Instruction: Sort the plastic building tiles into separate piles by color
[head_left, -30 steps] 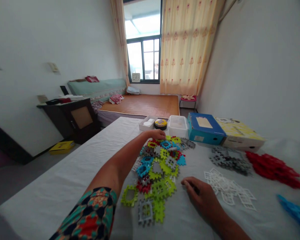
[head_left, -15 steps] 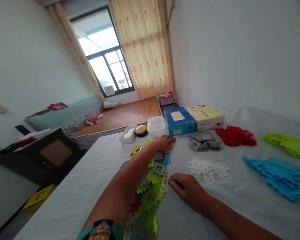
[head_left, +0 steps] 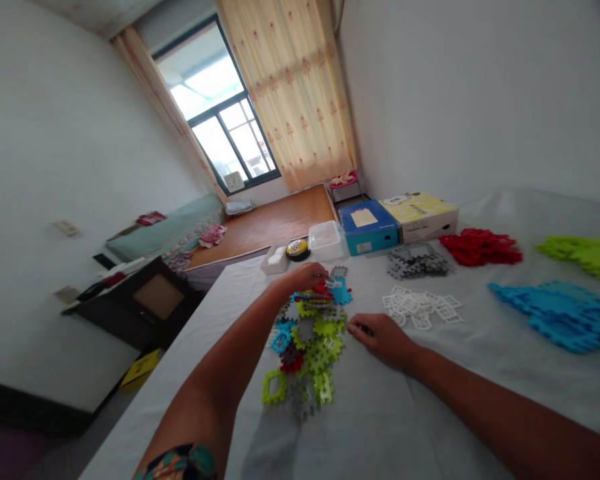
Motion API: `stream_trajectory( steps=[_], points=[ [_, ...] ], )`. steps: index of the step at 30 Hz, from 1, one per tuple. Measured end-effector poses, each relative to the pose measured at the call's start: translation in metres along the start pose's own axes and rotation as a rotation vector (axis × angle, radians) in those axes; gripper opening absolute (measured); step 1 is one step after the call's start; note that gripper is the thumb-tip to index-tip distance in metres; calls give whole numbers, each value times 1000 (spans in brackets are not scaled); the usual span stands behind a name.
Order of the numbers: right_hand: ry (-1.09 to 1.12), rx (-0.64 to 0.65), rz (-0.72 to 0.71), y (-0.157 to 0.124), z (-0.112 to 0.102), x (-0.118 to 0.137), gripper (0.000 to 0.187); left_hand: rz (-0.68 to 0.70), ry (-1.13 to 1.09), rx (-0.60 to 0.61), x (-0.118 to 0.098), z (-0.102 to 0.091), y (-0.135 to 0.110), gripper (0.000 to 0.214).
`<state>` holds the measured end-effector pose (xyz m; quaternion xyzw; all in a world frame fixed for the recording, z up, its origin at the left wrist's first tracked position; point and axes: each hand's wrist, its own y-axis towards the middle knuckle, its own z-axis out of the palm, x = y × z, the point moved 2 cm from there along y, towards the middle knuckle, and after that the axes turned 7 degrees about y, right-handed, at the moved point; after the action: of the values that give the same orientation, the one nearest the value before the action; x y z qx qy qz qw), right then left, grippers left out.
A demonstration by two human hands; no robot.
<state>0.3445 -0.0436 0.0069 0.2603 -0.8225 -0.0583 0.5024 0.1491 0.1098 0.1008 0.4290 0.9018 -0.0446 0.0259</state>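
Observation:
My left hand [head_left: 307, 275] reaches over the far end of a mixed pile of notched plastic building tiles [head_left: 325, 353]. Its fingers are curled down and pressed together, and what they grip, if anything, I cannot make out. Close by its fingertips lie a small white frame piece [head_left: 332, 284], a blue tile [head_left: 343, 293] and a grey tile [head_left: 339, 271]. My right hand [head_left: 383, 339] rests on the white cloth just right of the pile, fingers curled closed; their contents are hidden. A lime green frame tile [head_left: 274, 388] lies at the pile's near left.
Sorted heaps lie to the right: white frames [head_left: 420, 307], grey tiles [head_left: 417, 260], red tiles [head_left: 480, 247], blue tiles [head_left: 560, 310] and lime green tiles [head_left: 585, 253]. At the back stand a blue box [head_left: 367, 227], a yellow-topped box [head_left: 420, 213], a clear container [head_left: 327, 240] and a round tin [head_left: 298, 249].
My left hand has drawn back and left from the far right side of the pile, its fingers now curled instead of stretched out. My right hand stays by the pile. The view has shifted.

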Motion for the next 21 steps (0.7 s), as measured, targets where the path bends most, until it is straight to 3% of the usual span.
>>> stream_trajectory(
  steps=[5, 10, 13, 16, 21],
  points=[
    [-41, -1, -4, 0, -3, -1, 32, -54, -25, -42, -37, -6, -84, 38],
    [-71, 12, -19, -1, -6, -4, 34, -196, 36, -124, -72, 15, -174, 40],
    [-105, -7, -20, -2, -8, -7, 35, -324, 35, -75, -88, 41, -215, 76],
    [-135, -11, -10, -3, -8, -10, 34, -386, 16, -9, -104, 68, -229, 104],
    [-188, -20, -8, -3, -8, -12, 33, -434, 17, -77, -126, 94, -196, 98]
  ],
)
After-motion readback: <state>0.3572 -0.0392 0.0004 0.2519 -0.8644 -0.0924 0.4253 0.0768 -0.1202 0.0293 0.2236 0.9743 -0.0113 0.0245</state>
